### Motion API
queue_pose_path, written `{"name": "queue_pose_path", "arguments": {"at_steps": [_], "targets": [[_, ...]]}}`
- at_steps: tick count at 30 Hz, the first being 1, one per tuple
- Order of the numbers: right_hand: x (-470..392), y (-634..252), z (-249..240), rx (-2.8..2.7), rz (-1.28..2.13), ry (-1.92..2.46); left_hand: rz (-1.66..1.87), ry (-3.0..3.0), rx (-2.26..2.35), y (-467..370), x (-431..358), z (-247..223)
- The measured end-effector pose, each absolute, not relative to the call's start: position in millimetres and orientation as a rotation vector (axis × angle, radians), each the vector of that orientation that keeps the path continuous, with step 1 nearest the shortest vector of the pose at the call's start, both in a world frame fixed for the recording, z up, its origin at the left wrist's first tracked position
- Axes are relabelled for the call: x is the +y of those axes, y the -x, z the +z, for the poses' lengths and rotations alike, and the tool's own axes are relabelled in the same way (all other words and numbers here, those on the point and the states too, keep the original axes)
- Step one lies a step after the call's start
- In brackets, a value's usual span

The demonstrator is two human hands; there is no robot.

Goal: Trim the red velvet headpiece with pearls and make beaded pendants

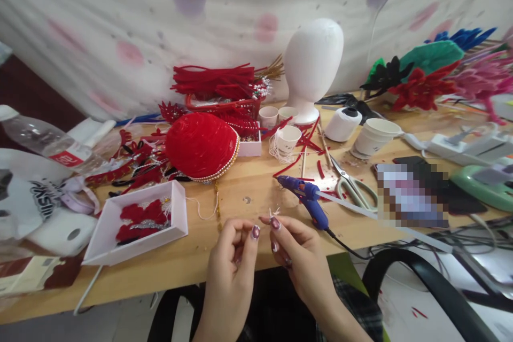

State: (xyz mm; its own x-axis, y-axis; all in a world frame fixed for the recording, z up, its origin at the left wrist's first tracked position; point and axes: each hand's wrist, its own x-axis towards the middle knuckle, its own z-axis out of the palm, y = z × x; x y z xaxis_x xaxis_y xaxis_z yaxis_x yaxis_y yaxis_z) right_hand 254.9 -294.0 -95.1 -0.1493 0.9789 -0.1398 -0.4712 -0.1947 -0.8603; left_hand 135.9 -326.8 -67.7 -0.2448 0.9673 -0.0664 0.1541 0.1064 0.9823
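Close together over the table's front edge, my left hand [232, 254] and my right hand [298, 248] each pinch thumb against forefinger. Short white thread ends [274, 211] stick up from the right fingertips. What the left fingertips hold is too small to make out. Just beyond my right hand lies a blue glue gun [306, 195], a clear glue stick running out of its back. Further off to the left sits a red rounded headpiece [200, 144] edged with pearl-like beads. A white box [180, 206] holding red fuzzy pieces is left of my hands.
A white foam head [315, 59] stands at the back. Near it are paper cups [288, 139], one draped with white thread, and a thread cone [342, 124]. Scissors [356, 187] and a phone [412, 192] lie right. A plastic bottle [44, 133] lies left; a chair arm [428, 288] is right.
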Motion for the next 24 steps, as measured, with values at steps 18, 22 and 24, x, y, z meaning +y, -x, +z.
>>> {"name": "queue_pose_path", "arguments": {"at_steps": [18,22,24], "targets": [[-294,-265,-97,-0.949,1.572,0.909,1.226,-1.008,1.562,-132,-315,-55],[-289,-266,-98,-0.983,1.629,0.937,1.189,-0.994,1.54,-124,-318,-52],[-285,-265,-96,-1.075,1.609,0.956,1.135,-1.006,1.497,-122,-320,-52]]}}
